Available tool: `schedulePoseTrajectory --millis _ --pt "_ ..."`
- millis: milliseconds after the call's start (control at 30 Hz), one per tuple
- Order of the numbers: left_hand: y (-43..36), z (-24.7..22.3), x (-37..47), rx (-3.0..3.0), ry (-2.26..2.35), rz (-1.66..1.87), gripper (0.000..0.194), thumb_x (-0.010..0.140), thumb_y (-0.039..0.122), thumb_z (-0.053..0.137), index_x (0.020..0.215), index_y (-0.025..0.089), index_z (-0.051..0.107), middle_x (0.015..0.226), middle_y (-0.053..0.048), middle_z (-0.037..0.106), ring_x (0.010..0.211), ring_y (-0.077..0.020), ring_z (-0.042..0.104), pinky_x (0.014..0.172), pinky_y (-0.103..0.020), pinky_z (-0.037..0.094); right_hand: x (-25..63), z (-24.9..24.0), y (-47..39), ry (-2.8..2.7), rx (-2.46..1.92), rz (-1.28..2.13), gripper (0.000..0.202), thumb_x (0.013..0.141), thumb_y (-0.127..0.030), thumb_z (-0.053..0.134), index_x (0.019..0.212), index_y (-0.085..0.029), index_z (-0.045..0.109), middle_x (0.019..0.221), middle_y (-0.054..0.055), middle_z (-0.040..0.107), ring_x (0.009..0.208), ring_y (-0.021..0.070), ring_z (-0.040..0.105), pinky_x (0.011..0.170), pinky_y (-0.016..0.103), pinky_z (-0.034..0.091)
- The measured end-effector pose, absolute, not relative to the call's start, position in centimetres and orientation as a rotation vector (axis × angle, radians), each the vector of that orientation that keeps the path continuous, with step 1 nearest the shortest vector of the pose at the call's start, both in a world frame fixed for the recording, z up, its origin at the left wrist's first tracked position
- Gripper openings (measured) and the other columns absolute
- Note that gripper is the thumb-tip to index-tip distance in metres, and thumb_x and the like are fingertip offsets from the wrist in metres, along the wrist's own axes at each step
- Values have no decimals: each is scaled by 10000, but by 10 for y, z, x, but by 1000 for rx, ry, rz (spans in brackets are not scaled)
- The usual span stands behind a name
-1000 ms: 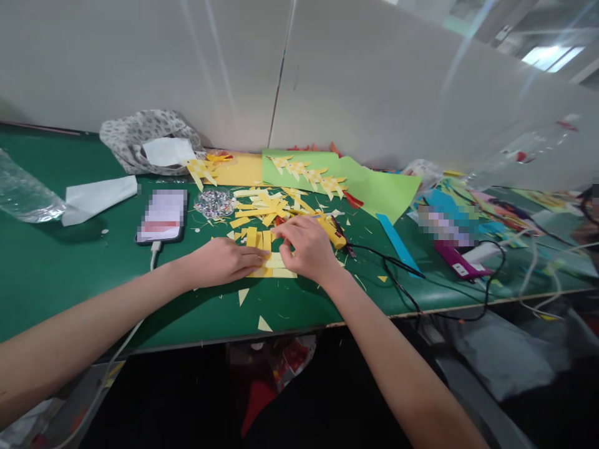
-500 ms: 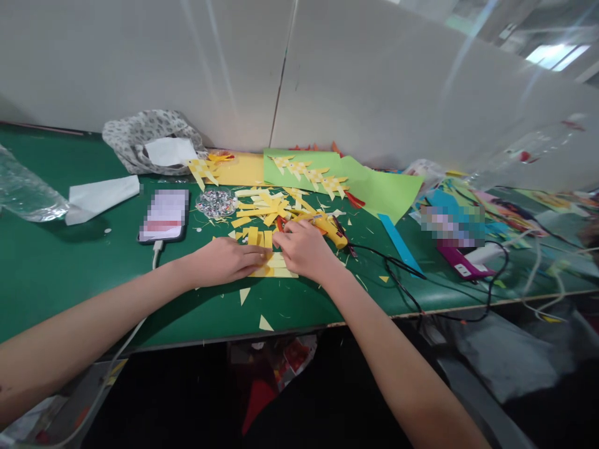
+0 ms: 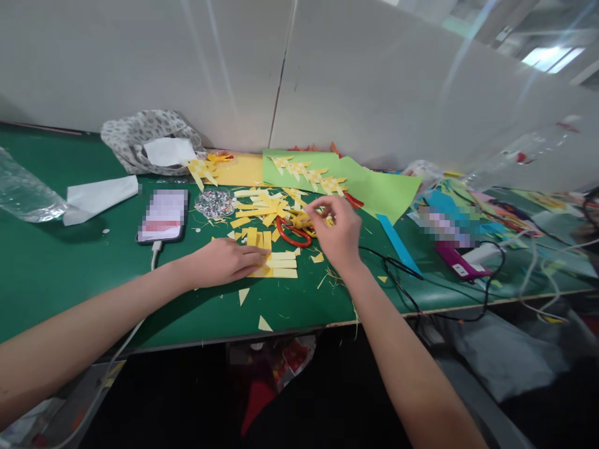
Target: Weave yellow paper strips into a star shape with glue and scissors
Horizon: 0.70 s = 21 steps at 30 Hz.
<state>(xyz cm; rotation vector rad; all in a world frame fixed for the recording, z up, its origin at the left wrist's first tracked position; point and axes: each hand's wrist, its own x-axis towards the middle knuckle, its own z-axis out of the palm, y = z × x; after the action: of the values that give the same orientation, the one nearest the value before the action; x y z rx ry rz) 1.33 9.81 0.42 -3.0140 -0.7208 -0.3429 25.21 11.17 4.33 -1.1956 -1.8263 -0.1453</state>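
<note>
My left hand [image 3: 229,260] lies flat on woven yellow paper strips [image 3: 283,264], its fingers stretched out and pressing them to the table. Light strips run out sideways from under the fingers, and darker yellow ones point away from me. My right hand [image 3: 337,232] is raised to the right of the weave, thumb and forefinger tips drawn together; anything between them is too small to tell. Red-handled scissors [image 3: 296,239] lie just left of it. Behind the right hand, a yellow glue gun is mostly hidden. A heap of loose yellow strips [image 3: 266,206] lies beyond the weave.
On the green table [image 3: 93,280] are a charging phone [image 3: 162,215], a round dish of small beads [image 3: 215,204] and green paper sheets [image 3: 374,187] with woven yellow fish shapes. A blue strip [image 3: 399,244], black cable [image 3: 395,265] and purple power strip [image 3: 463,262] lie to the right.
My right hand has lifted off the weave and moved up and right, uncovering the strips' right ends and the red scissor handles. My left hand has stayed in place.
</note>
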Motion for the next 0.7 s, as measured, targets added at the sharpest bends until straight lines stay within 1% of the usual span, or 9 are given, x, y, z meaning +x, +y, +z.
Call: schedulePoseTrajectory --millis 67,133,233,367,433,500,567,633,700 --pt "98 5 14 -3013 -726 -324 317 926 315 310 1092 233 568 1223 -48 587 806 -153 650 670 -266 465 265 48 118 -1582 -1202 0 135 800 -346 549 833 -217 533 802 10 611 668 128 548 649 299 441" --pt "97 6 14 -3000 -736 -282 323 929 317 299 1105 233 557 1243 -42 572 787 -155 649 666 -277 464 279 50 126 -1368 -1167 103 188 766 -371 588 832 -206 525 805 21 621 719 139 587 663 308 465" --pt "97 7 15 -2980 -746 -240 336 933 327 285 1114 228 549 1257 -45 560 770 -152 645 669 -279 460 292 52 134 -1181 -1141 186 231 743 -386 607 838 -194 521 809 34 637 738 157 615 599 299 472" --pt "96 6 15 -2970 -737 -246 345 938 325 274 1117 224 551 1245 -55 568 771 -142 637 683 -272 456 290 52 132 -1155 -1155 242 248 792 -420 537 877 -187 540 712 14 640 490 92 533 487 256 428" --pt "96 6 15 -2967 -723 -254 343 938 316 273 1123 224 548 1235 -57 573 769 -141 633 676 -273 455 283 51 128 -1207 -1208 256 311 844 -464 433 910 -189 562 560 -25 580 384 76 445 437 241 386" --pt "96 7 15 -2963 -720 -253 339 937 313 277 1112 230 555 1233 -56 565 760 -139 628 661 -272 453 276 49 123 -1296 -1290 243 385 871 -492 348 879 -196 594 446 -48 491 372 89 442 440 239 377" --pt "95 10 15 -2942 -745 -245 336 933 320 284 1085 243 573 1202 -56 561 715 -132 618 621 -266 446 268 46 118 -1420 -1359 170 392 870 -484 362 767 -200 613 473 -25 521 455 108 511 509 253 412" --pt "94 12 16 -2908 -788 -224 338 928 331 290 1077 258 585 1089 -58 581 656 -127 602 561 -254 426 258 43 114 -1574 -1388 55 333 850 -442 432 707 -200 611 612 16 613 607 143 575 603 286 445" --pt "93 14 16 -2894 -812 -217 340 925 334 297 1092 261 584 931 -49 593 628 -129 593 507 -236 397 246 38 110 -1762 -1345 -41 202 829 -358 489 826 -203 618 815 47 662 793 184 588 718 333 459"
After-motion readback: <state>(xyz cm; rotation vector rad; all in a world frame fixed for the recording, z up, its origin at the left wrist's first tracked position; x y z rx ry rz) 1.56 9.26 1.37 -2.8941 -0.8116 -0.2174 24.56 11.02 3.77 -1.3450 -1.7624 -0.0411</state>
